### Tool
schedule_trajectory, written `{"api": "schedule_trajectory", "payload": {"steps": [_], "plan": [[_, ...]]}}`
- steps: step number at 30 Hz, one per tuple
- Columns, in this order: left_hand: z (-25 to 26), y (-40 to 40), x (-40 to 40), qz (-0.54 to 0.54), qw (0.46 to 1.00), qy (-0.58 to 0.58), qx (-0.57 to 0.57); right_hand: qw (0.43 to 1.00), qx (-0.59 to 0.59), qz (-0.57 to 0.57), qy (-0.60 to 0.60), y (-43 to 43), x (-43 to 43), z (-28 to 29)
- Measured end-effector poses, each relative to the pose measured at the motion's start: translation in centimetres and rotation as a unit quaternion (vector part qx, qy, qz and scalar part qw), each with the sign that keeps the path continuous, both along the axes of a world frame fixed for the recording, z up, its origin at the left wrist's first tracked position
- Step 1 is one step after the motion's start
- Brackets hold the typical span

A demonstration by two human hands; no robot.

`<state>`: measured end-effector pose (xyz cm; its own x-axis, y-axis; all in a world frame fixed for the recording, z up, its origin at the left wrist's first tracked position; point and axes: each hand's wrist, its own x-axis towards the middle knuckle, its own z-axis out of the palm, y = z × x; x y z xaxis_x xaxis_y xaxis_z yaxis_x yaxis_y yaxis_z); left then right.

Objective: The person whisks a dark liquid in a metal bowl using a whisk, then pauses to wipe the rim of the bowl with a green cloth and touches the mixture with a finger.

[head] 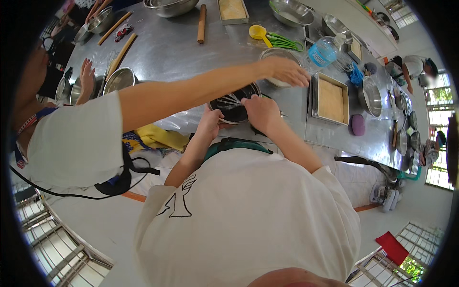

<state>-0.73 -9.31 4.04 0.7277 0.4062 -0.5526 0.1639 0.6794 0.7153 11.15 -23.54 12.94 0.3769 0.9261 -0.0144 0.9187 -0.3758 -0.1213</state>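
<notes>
My left hand (211, 121) grips the near left side of a metal mixing bowl (232, 122) at the table's edge. Inside it is a dark mixture (235, 113), partly hidden. My right hand (263, 113) is closed around the handle of a wire whisk (229, 102), whose wires dip into the bowl. A co-worker's bare arm (190, 89) reaches from the left across the bowl's far side. That person's hand (288, 70) hovers over or touches a bowl with pale contents (283, 84); I cannot tell which.
Right of my hands lies a rectangular pan (346, 107) lined with brown paper. Behind it stands a large plastic bottle (322, 53). A yellow scoop (258, 32), a rolling pin (201, 25) and several steel bowls (120, 79) are spread over the steel table (168, 46).
</notes>
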Motion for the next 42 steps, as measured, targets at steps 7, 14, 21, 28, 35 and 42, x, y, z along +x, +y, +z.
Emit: {"api": "schedule_trajectory", "payload": {"steps": [7, 14, 21, 28, 35, 42], "plan": [[-0.2, 0.1, -0.3, 0.006, 0.998, 0.046, -0.033, 0.996, -0.084, -0.028, -0.022, -1.3, 0.0, -0.3], [0.0, -0.6, -0.6, 0.034, 0.999, 0.032, 0.005, 0.994, 0.008, -0.104, -0.032, -1.1, -0.3, -2.5], [-0.4, -0.6, -0.3, 0.021, 0.999, 0.015, -0.023, 0.995, -0.081, -0.036, 0.044, -1.3, -0.8, -0.5], [-2.1, -0.8, -0.4, 0.041, 0.999, 0.001, 0.007, 0.990, -0.095, -0.105, 0.027, -2.7, -0.6, -0.7], [-1.4, -1.5, -0.1, 0.058, 0.998, -0.010, 0.012, 0.995, -0.021, -0.102, -0.013, -1.7, 1.2, -1.4], [-1.5, -1.8, -0.1, 0.054, 0.997, -0.044, -0.024, 0.996, -0.064, -0.051, 0.034, -2.1, -1.2, -0.6]]}}
